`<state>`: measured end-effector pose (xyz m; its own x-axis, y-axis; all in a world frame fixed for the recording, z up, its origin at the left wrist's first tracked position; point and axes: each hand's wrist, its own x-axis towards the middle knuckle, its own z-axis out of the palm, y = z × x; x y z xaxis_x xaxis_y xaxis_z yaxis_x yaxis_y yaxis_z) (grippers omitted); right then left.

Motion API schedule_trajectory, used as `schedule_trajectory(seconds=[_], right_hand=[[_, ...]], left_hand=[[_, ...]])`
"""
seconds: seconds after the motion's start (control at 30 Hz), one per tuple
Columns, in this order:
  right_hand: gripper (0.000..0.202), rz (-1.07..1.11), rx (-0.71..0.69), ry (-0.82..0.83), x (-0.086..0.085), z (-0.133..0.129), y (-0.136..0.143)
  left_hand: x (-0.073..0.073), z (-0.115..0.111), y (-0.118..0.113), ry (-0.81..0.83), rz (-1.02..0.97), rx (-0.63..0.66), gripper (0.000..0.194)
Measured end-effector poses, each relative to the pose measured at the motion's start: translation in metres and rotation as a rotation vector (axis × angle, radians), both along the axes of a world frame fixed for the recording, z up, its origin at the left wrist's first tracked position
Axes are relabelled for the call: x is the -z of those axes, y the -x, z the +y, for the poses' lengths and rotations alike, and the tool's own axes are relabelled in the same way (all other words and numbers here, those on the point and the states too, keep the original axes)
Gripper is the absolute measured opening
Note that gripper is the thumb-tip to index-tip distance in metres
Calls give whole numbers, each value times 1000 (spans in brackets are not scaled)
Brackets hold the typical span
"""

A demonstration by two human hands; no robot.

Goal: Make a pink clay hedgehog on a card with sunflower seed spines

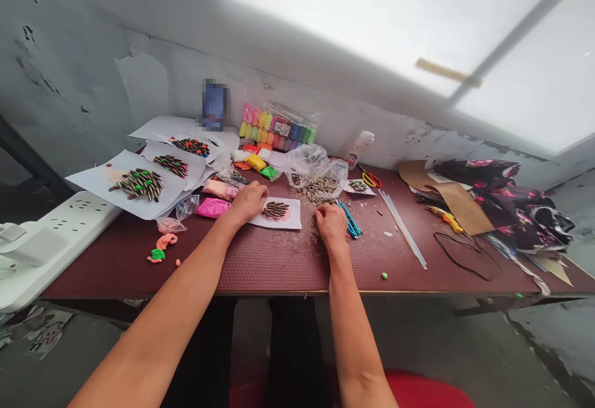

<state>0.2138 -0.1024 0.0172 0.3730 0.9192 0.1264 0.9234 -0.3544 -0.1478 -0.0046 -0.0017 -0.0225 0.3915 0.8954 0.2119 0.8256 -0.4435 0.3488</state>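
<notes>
A small white paper card point(294, 206) lies before me, bearing a pink clay shape covered with striped sunflower seeds point(276, 211). Over the card's upper left edge is my left hand point(248, 202), its fingers curled together; what they hold, if anything, is hidden. My right hand point(333, 223) sits just right of the card, thumb and fingers drawn into a pinch. Anything between those fingertips is too small to make out. Behind it, loose sunflower seeds point(320, 188) spill from a clear plastic bag point(309, 160). Blue-handled scissors point(352, 227) lie beside the right hand.
Finished seed pictures on paper point(139, 185) are stacked at left, near a white power strip point(79, 222). Clay packets point(214, 207) and a multicoloured clay pack point(276, 128) lie behind. Rightward are glue sticks point(403, 228), a glue gun point(447, 218) and floral cloth point(525, 203).
</notes>
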Motion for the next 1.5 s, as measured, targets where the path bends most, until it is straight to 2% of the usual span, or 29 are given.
schedule_trajectory(seconds=[0.23, 0.43, 0.67, 0.93, 1.1, 1.33, 1.43, 1.5], right_hand=[[26, -44, 21, 23, 2, 3, 7], [25, -64, -49, 17, 4, 5, 8], [22, 59, 3, -9, 3, -1, 1], [29, 161, 10, 3, 3, -1, -6], [28, 117, 8, 37, -1, -1, -6], [18, 11, -97, 143, -7, 9, -17], [22, 21, -127, 114, -7, 12, -24], [24, 78, -85, 58, -7, 13, -28]], left_hand=[[2, 1, 0, -19, 17, -1, 26], [2, 1, 0, -13, 4, 4, 25], [-2, -2, 0, 17, 7, -2, 27], [4, 2, 1, 16, -41, 6, 22], [5, 2, 2, 18, -62, 15, 23], [7, 2, 2, 16, -78, 15, 22], [5, 0, 1, 14, -67, 6, 22], [4, -1, 1, 11, -58, 4, 23]])
